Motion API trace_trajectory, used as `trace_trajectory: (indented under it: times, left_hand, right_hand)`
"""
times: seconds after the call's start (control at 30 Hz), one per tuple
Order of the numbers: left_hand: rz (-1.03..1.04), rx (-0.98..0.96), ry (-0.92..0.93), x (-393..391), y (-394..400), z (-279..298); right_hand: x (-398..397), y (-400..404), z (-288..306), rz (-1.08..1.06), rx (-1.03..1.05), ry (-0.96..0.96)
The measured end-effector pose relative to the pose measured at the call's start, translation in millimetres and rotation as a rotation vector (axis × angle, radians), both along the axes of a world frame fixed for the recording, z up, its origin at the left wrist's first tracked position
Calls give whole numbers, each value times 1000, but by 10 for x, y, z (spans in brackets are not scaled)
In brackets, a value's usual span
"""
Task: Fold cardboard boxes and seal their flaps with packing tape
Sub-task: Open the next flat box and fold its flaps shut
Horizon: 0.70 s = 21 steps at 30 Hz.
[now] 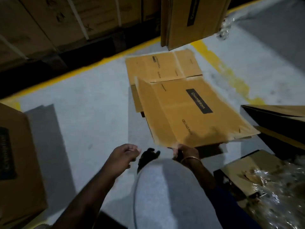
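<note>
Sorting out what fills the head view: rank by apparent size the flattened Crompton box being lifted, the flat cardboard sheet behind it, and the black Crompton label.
1. Flattened Crompton box, gripped by the right hand; nearer the camera, so it may look bigger than it is.
2. Flat cardboard sheet.
3. Black Crompton label.

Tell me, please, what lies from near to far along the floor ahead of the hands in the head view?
Right hand gripping the flattened Crompton carton → second flat carton beneath and beyond it → upright stack of flat cartons at the yellow floor line.
</note>
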State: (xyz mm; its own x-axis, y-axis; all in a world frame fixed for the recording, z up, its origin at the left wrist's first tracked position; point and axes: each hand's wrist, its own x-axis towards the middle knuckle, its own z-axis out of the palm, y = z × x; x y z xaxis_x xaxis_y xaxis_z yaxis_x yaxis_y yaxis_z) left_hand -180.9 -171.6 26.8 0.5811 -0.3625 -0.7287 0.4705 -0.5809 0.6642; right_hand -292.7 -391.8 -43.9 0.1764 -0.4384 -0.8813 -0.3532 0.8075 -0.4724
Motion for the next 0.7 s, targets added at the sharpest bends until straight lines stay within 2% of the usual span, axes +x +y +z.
trace_trajectory:
  times: [0.07,0.13,0.23,0.33,0.4,0.6,0.7]
  left_hand:
    - [58,-21,121,103,-168,113]
    - [134,-92,249,237,-349,231]
    - [256,-217,354,401,-609,417]
    - [367,-345,382,503,-769,617]
    - [419,-372,355,522,-796,741]
    - [461,-211,71,639,-550,870]
    - [470,-236,-63,793,-309,1112]
  right_hand:
    - [259,45,229,-116,155,-138]
    - [377,109,438,-187,202,-250]
    - [394,199,739,-111,201,-327]
    - [363,183,924,-32,197,-303]
    - [296,179,1080,46,171,-315]
    - [82,129,1561,286,177,-293]
    - [98,7,2075,631,-66,-219]
